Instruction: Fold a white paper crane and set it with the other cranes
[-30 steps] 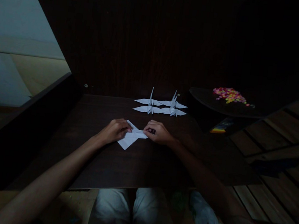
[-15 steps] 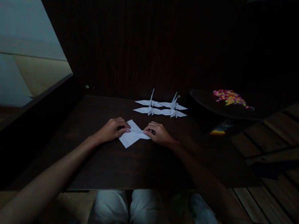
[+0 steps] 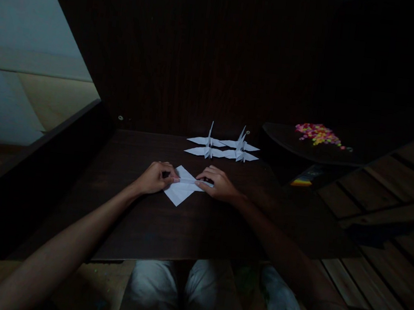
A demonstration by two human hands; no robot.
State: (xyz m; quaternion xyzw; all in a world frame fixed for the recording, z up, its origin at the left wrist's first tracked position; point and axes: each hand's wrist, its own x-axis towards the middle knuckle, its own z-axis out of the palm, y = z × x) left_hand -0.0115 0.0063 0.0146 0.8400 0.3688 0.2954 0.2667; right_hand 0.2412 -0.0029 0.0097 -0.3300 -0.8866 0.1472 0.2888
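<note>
A partly folded sheet of white origami paper (image 3: 178, 195) lies on the dark wooden desk, a wide diamond at its left and a narrow strip at its right. My left hand (image 3: 156, 177) pinches the left part of the paper, thumb and fingers closed near its middle crease. On the right side my right hand (image 3: 216, 183) grips the narrow strip between thumb and fingers. Just beyond the hands stand several white paper cranes (image 3: 207, 151), set in two rows with wings touching or overlapping.
A heap of small pink and yellow pieces (image 3: 318, 134) sits on a dark rounded shelf (image 3: 284, 140) at the right. The desk (image 3: 137, 232) has a raised dark side panel (image 3: 27, 168) at the left and a tall back panel. A plastic bag (image 3: 282, 305) lies below on the floor.
My right hand has slid slightly left along the narrow strip, its fingers a little more raised. My left hand stays almost in place on the paper.
</note>
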